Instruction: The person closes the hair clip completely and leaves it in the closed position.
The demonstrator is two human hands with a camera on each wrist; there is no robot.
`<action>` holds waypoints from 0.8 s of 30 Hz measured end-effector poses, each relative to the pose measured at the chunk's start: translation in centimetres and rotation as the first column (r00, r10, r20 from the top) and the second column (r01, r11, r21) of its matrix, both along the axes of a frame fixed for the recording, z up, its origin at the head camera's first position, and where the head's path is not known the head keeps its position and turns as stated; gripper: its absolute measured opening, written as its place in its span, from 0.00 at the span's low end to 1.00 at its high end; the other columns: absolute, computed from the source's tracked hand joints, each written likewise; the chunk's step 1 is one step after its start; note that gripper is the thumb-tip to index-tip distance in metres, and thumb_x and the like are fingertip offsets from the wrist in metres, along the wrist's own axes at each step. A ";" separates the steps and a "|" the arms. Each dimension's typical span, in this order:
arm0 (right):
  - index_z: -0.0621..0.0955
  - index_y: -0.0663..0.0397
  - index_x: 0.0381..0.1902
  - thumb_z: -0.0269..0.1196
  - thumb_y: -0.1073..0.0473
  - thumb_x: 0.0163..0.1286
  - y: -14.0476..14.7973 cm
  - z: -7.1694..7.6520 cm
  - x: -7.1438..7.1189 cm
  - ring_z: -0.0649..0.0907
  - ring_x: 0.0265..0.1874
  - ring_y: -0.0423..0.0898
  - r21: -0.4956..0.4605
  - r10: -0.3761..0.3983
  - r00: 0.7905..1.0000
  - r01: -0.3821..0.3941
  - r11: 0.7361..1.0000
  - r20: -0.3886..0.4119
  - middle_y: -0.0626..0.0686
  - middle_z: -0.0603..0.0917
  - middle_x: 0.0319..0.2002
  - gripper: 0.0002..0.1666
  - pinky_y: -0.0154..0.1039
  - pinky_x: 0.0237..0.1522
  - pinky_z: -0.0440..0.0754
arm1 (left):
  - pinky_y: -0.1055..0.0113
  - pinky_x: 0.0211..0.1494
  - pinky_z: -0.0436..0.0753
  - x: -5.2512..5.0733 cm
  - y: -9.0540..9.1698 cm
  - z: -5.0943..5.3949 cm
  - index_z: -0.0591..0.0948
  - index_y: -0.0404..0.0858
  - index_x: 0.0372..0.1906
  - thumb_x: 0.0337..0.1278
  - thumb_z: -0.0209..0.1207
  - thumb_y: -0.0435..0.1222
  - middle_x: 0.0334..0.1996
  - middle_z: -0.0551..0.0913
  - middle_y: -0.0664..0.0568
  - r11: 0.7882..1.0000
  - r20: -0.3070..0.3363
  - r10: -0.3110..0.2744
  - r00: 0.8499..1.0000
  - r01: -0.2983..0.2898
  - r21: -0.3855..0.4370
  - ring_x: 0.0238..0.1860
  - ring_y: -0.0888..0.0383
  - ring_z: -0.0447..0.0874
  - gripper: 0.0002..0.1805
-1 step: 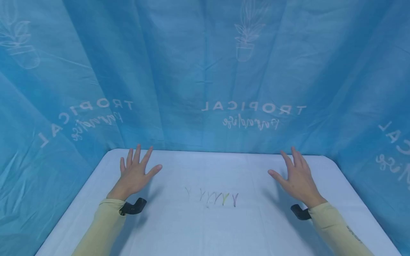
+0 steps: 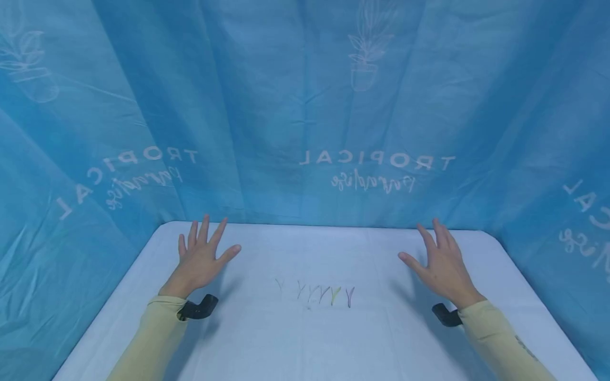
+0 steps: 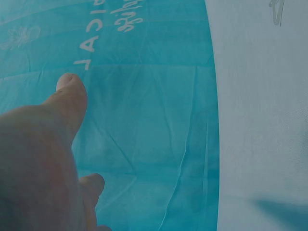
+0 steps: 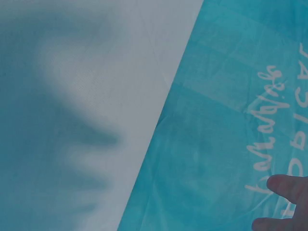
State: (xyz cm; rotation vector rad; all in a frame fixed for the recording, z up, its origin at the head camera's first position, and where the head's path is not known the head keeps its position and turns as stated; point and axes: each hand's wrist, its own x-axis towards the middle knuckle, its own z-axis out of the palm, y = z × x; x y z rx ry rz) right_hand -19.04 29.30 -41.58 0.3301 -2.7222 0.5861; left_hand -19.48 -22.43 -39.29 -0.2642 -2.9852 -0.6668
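Currently shows the left hand (image 2: 197, 264) of a person above a white-covered bench (image 2: 343, 344), open, with fingers straight and fanned, thumb angled inward. Holds the right hand (image 2: 445, 267) likewise open and raised on the opposite side, well apart, fingers directed toward the far edge. Between them, near the middle of the bench, has a row of six small Y-shaped pieces (image 2: 321, 297), apart from either hand. From left to right, goes from faint, pale pieces to a darker purplish one, then a yellow-green piece (image 2: 333, 300) and, at the end, a purple piece (image 2: 349, 301). Includes pale yellow sleeves (image 2: 152, 338) and a black curved fitting (image 2: 199, 308) at each wrist. Behind, shows a blue curtain (image 2: 267, 106) with mirror-reversed white lettering (image 2: 377, 159), "TROPICAL Paradise", and a potted-plant drawing (image 2: 364, 78). From the right wrist, catches fingertips (image 4: 284, 186) and a soft, finger-shaped shadow (image 4: 72, 130) across the bench.
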 end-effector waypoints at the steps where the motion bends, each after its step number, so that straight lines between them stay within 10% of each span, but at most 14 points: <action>1: 0.61 0.66 0.75 0.63 0.37 0.69 0.0 0.0 0.0 0.51 0.72 0.76 -0.001 0.001 1.000 -0.001 1.000 0.001 0.74 0.46 0.76 0.51 0.75 0.65 0.49 | 0.27 0.67 0.29 0.1 0.0 0.1 0.50 0.40 0.81 0.70 0.47 0.63 0.78 0.35 0.29 1.000 0.001 0.000 1.000 0.000 0.000 0.76 0.28 0.26 0.46; 24: 0.61 0.65 0.75 0.63 0.38 0.69 -0.8 -0.4 0.0 0.50 0.73 0.75 -0.054 0.008 1.000 -0.007 0.999 0.020 0.72 0.47 0.77 0.50 0.76 0.63 0.50 | 0.29 0.68 0.26 0.4 0.5 0.3 0.45 0.40 0.81 0.71 0.46 0.63 0.78 0.32 0.30 0.999 0.018 0.016 1.000 -0.017 0.046 0.76 0.30 0.22 0.48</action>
